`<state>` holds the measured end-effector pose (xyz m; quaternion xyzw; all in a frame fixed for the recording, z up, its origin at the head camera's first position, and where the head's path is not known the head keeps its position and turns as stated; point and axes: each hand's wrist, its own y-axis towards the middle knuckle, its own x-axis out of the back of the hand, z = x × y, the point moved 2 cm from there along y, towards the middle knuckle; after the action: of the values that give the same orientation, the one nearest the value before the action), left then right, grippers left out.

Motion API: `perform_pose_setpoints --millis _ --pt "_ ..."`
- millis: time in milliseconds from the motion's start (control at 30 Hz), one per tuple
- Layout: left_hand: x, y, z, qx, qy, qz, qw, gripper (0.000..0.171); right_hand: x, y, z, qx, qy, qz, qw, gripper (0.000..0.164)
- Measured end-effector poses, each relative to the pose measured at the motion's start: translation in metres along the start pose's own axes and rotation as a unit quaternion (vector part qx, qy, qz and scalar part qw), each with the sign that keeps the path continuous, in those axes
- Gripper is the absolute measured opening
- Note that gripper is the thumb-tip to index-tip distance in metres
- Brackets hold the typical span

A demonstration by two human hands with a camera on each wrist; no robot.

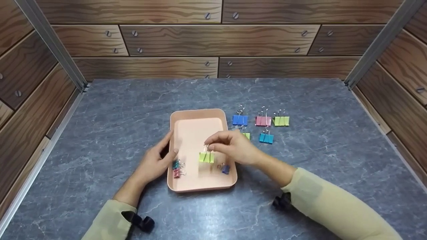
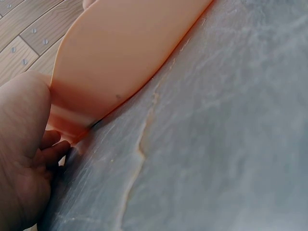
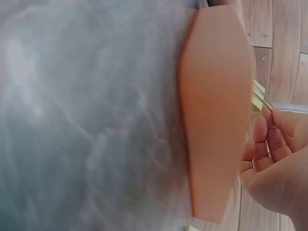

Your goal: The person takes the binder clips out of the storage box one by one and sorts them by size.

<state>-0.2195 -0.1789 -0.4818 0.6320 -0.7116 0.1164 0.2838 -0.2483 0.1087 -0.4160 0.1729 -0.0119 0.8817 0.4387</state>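
My right hand point(image 1: 239, 148) pinches a lime-green binder clip point(image 1: 206, 158) by its wire handles, holding it above the shallow pink tray point(image 1: 191, 133). In the right wrist view the clip point(image 3: 258, 96) shows just past the tray's wall. At the tray's left side, my left hand point(image 1: 154, 164) grips the wall, thumb over the rim and fingers outside; the left wrist view shows the fingers low against the tray point(image 2: 125, 43). Inside lie a small teal binder clip point(image 1: 175, 164) and a red one point(image 1: 176, 173) by the left wall, and a dark blue one point(image 1: 226, 169) at the right.
To the tray's right, more binder clips stand on the grey marbled table point(image 1: 317, 133): blue point(image 1: 240, 120), pink point(image 1: 263, 121), lime-green point(image 1: 282, 121) and teal point(image 1: 266, 138). Another lime-green clip point(image 1: 247, 136) is partly hidden behind my right hand. Wood-patterned panels point(image 1: 217, 40) enclose the table.
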Motion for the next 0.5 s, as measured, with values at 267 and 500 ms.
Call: perform_pose_setpoints --millis 267,500 --pt "0.0 0.001 0.001 0.002 0.001 -0.002 1.0 0.07 0.035 -0.007 0.015 0.0 -0.008 -0.041 0.999 0.018" --pt "-0.001 0.001 0.001 0.003 -0.001 0.003 1.0 0.07 0.074 -0.023 0.018 -0.007 -0.041 -0.087 0.995 0.019"
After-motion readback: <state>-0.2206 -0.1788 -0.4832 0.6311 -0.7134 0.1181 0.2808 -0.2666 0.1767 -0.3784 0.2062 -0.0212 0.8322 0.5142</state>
